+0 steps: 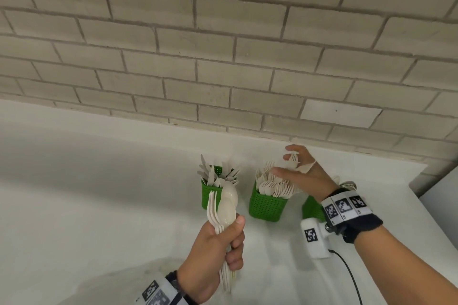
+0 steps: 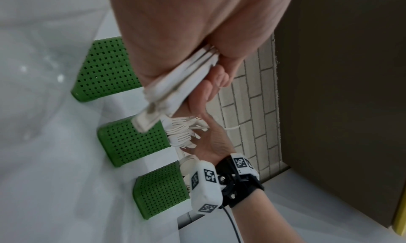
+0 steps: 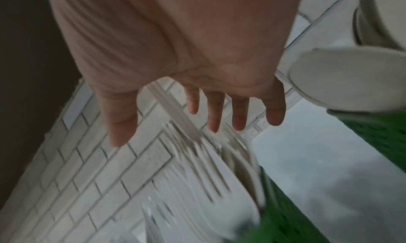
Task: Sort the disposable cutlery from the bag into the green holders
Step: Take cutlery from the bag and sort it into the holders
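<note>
Worktop white, set against a grey brick wall. Three green holders in a row on it. Left holder carries knives, blades up, fanned out. Middle holder packed with forks, tines up. Right holder mostly hidden behind the right wrist in the head view; left wrist view shows a rounded pale shape at its mouth, probably spoons, but too blurred to be sure. Left hand held upright in front of the left holder, fingers and thumb curled round a bundle of mixed cutlery: spoon bowls on the near face, fork tines at the left edge, handles sticking out below the fist. Left wrist view confirms the grip on the stacked handles. Right hand above the middle holder, palm down, thumb and fingers spread and nearly straight, gripping nothing. One fork lies against the fingers at the top of the fork pile; right wrist view shows its handle passing between thumb and index finger, without a pinch on it. Fork pile directly under that hand, motion-blurred. Both wrists wear dark straps with black-and-white marker tags; a white camera block with a black cable hangs off the right wrist.
</note>
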`<state>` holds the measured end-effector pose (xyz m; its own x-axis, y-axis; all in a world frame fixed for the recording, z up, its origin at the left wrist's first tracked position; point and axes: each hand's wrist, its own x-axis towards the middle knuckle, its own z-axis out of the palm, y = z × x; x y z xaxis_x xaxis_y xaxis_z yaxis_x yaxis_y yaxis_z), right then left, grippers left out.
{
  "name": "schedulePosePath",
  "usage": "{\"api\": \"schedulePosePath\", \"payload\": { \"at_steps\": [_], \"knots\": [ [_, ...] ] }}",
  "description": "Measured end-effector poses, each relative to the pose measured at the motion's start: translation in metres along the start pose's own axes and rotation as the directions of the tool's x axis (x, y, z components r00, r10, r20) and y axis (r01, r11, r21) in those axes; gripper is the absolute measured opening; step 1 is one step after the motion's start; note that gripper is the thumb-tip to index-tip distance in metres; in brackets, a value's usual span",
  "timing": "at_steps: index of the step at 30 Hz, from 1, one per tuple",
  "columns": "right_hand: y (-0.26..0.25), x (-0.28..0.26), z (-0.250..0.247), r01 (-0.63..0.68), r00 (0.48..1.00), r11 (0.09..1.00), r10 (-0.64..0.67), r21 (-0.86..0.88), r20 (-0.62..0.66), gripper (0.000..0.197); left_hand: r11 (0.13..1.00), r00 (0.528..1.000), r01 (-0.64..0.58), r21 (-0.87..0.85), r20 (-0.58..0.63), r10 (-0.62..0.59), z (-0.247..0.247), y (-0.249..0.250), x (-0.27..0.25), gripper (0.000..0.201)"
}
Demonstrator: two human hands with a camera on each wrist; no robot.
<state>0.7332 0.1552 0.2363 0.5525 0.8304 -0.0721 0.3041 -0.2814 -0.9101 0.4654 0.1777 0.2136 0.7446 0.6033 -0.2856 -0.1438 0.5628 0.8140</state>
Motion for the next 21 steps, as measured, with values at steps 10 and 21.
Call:
{"api": "schedulePosePath", "payload": {
  "at_steps": [10, 21],
  "knots": [
    [-0.011, 0.011, -0.006, 0.015, 0.978, 0.99, -0.044, -0.14, -0.205, 0.053, 1.0, 1.0, -0.003, 0.001, -0.011, 0.003, 0.006, 0.002, -0.001, 0.03],
    [-0.018, -0.003, -0.022, 0.108, 0.951, 0.993, -0.093, 0.037, -0.294, 0.028, 1.0, 0.999, 0.005, -0.024, -0.033, -0.006, 0.003, 0.001, 0.0, 0.025]
  ]
}}
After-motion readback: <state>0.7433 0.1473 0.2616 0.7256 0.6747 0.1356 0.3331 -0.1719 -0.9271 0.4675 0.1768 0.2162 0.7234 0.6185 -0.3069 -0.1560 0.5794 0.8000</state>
